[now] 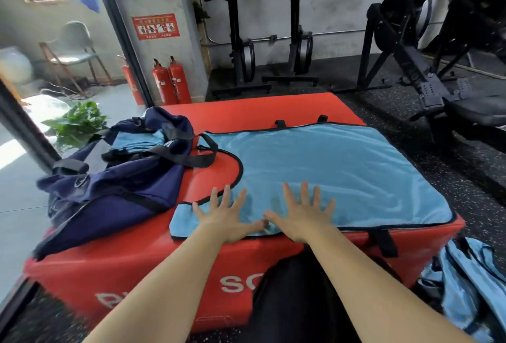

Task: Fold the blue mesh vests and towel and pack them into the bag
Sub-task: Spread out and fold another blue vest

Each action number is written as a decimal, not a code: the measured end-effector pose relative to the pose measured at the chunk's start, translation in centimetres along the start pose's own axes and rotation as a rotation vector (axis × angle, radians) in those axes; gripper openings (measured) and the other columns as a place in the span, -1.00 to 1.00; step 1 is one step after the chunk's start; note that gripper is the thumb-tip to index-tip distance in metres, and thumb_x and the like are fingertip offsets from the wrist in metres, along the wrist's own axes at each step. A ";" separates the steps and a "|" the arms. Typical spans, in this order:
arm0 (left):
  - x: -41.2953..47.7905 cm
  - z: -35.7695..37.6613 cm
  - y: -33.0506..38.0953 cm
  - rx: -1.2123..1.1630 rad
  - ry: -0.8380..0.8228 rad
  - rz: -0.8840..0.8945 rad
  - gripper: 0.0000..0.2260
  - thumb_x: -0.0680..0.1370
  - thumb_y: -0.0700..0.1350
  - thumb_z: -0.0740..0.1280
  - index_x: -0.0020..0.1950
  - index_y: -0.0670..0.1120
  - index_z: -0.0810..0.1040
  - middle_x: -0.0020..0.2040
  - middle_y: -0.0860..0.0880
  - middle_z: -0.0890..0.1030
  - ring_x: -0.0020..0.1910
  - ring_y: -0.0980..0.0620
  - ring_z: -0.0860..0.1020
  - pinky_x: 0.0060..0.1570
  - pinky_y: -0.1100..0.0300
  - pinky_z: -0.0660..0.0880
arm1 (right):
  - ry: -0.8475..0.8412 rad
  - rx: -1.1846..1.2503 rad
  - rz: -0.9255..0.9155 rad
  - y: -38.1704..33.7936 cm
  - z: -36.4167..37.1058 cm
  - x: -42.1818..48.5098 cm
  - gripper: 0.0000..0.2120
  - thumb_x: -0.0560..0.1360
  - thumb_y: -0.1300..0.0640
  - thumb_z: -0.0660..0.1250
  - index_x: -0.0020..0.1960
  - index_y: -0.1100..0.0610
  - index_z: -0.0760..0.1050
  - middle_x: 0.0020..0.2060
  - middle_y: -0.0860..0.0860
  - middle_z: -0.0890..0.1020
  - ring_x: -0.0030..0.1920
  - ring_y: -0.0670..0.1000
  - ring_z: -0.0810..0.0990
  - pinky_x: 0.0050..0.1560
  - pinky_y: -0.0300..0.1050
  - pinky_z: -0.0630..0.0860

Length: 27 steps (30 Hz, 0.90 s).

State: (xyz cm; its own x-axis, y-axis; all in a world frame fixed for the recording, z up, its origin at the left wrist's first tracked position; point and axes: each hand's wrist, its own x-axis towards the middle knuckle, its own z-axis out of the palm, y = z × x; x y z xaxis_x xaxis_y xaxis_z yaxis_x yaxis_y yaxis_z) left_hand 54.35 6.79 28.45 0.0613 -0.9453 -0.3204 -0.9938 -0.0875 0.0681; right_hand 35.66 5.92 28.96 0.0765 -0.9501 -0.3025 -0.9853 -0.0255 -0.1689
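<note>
Head view, and the white lettering on the front of the red box (109, 266) is half lost behind the person's arms (164, 274) and dark clothing (295, 301), so it can't be read. Low on the right, a heap (465, 282) of blue cloth on the floor runs off the frame edge; how many pieces there are, can't tell. The navy bag (115, 178) sits open on the left of the box top, spilling over its left edge. Inside it, folded blue cloth (137, 140) shows between the black straps, partly covered by them; vest or towel, can't tell. Now the main piece: a blue vest (328, 172) with black trim lies spread flat across the middle and right of the box top, its curved cut-out facing the bag and its far-left corner just beside it. The left hand (224, 216) and right hand (304, 216) press flat on the vest's near edge, fingers straight and fanned wide, gripping nothing, thumbs almost meeting, and they cover the hem there. Beyond the box stand red extinguishers (171, 82) by a pillar, a plant (76, 123) behind the bag, and black gym machines (241, 27) along the wall.
</note>
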 end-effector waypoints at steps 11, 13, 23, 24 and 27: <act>-1.6 0.8 -5.5 -0.015 -0.019 -0.053 0.07 0.09 0.73 -0.07 0.51 0.36 -0.28 0.56 0.12 -0.36 0.52 -0.07 -0.42 0.31 -0.51 -0.28 | -0.063 -0.044 0.063 -4.3 2.6 -0.6 -0.09 0.41 -0.57 -0.13 0.53 -0.15 -0.41 0.50 0.11 -0.43 0.49 0.28 -0.43 0.35 0.50 -0.33; -1.7 0.6 -5.8 -0.012 -0.028 -0.049 0.06 0.11 0.72 -0.05 0.51 0.36 -0.29 0.56 0.13 -0.37 0.52 -0.07 -0.42 0.31 -0.51 -0.27 | -0.070 -0.030 0.073 -4.6 2.6 -0.8 -0.10 0.42 -0.56 -0.12 0.53 -0.14 -0.40 0.50 0.11 -0.43 0.49 0.28 -0.43 0.35 0.50 -0.34; -1.6 -1.8 -2.9 -0.021 0.021 -0.052 -0.08 0.30 0.65 -0.11 0.57 0.27 -0.17 0.60 0.07 -0.25 0.57 -0.10 -0.27 0.42 -0.40 -0.14 | 0.108 0.253 0.079 -2.3 -1.2 -1.4 -0.22 0.56 -0.38 -0.04 0.58 -0.05 -0.29 0.56 0.14 -0.27 0.54 0.18 -0.32 0.43 0.39 -0.14; -1.4 -1.8 -1.8 -0.016 0.042 -0.023 -0.11 0.34 0.62 -0.12 0.58 0.25 -0.17 0.60 0.06 -0.24 0.57 -0.10 -0.26 0.44 -0.37 -0.11 | 0.172 0.262 0.118 -0.9 -1.7 -1.0 -0.24 0.57 -0.35 -0.04 0.58 -0.03 -0.28 0.56 0.15 -0.27 0.54 0.18 -0.32 0.43 0.40 -0.14; -1.0 -1.3 1.6 0.007 0.059 0.078 -0.16 0.38 0.59 -0.14 0.58 0.24 -0.20 0.60 0.05 -0.25 0.56 -0.08 -0.30 0.46 -0.34 -0.14 | 0.229 0.292 0.310 4.5 -2.4 -0.1 -0.25 0.57 -0.36 -0.09 0.58 -0.02 -0.29 0.55 0.17 -0.27 0.54 0.22 -0.31 0.44 0.40 -0.20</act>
State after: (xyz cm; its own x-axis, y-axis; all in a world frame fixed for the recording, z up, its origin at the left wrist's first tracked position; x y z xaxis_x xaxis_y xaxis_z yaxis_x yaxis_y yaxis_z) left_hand 52.80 7.21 30.13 -0.0113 -0.9659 -0.2586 -0.9964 -0.0110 0.0844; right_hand 30.82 5.14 30.42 -0.2822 -0.9440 -0.1712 -0.8697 0.3271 -0.3697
